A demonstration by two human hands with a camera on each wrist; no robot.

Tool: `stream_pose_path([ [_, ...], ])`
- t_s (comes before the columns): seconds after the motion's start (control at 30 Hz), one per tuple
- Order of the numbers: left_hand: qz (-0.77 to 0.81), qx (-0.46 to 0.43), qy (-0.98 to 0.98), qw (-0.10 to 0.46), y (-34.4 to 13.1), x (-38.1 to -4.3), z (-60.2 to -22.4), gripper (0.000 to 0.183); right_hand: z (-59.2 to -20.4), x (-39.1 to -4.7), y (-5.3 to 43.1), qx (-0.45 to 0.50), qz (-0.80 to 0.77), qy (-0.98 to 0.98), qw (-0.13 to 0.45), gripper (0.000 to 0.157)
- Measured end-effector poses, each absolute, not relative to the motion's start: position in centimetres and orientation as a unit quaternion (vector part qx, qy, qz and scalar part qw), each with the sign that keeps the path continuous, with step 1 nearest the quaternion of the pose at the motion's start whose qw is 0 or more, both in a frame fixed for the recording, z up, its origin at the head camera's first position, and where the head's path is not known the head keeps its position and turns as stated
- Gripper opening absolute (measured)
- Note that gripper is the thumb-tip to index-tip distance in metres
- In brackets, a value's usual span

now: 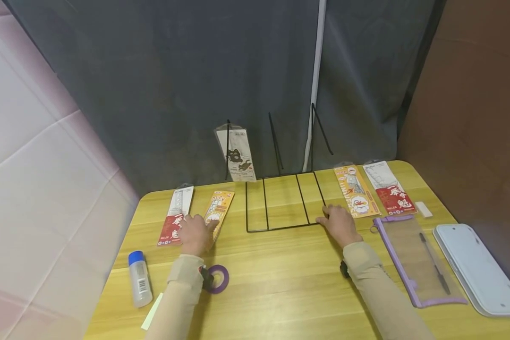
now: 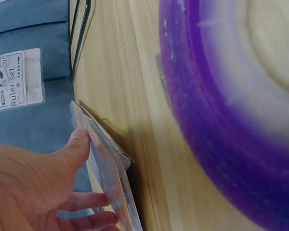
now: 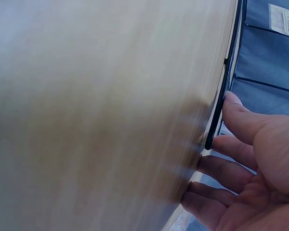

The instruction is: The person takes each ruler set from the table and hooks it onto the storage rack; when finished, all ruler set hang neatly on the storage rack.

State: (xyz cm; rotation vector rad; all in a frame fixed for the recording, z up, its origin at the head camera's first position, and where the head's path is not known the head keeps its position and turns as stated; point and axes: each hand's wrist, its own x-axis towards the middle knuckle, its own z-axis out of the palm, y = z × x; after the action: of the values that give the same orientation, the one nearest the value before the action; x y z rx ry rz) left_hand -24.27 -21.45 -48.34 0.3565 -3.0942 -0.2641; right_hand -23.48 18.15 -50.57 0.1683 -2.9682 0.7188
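Observation:
My left hand (image 1: 195,236) is over two ruler packets lying side by side at the left. Its thumb touches the orange packet (image 1: 221,204), and its other fingers reach over the red and white packet (image 1: 178,208). The left wrist view shows the thumb and fingertips against a packet (image 2: 106,168) seen edge-on, low over the wood. At the front right corner of a black wire rack (image 1: 285,228), my right hand (image 1: 341,225) holds the wire between thumb and index finger. A white ruler packet with cat drawings (image 1: 240,156) hangs on the rack's left hook.
Purple tape (image 1: 224,285) lies beside my left wrist, with a blue-capped bottle (image 1: 140,283) farther left. At the right are an orange packet (image 1: 357,193), a red and white packet (image 1: 391,189), an eraser (image 1: 423,209), a mesh pouch (image 1: 412,255) under a pen, and a pale case (image 1: 482,269).

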Motion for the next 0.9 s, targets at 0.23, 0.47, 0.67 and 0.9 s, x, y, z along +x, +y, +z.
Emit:
stream_pose_path([
  [0.23,-0.102,0.133,-0.986,0.004,-22.2,-24.8,-48.2,0.066,-50.4,-23.5,18.1,0.052,0.24,-0.968,0.042,0.051],
  [0.47,-0.126,0.144,-0.981,-0.021,-21.9,-24.7,-47.4,0.063,-50.6,-23.4,18.2,0.054,0.231,-0.97,0.042,0.051],
  [0.67,-0.209,0.143,-0.963,-0.088,-22.6,-24.8,-47.0,0.048,-51.0,-23.3,18.2,0.052,0.222,-0.973,0.028,0.051],
  [0.9,-0.425,0.133,-0.883,-0.147,-23.6,-25.4,-45.9,0.031,-50.8,-23.4,18.1,0.056,0.225,-0.972,0.048,0.051],
])
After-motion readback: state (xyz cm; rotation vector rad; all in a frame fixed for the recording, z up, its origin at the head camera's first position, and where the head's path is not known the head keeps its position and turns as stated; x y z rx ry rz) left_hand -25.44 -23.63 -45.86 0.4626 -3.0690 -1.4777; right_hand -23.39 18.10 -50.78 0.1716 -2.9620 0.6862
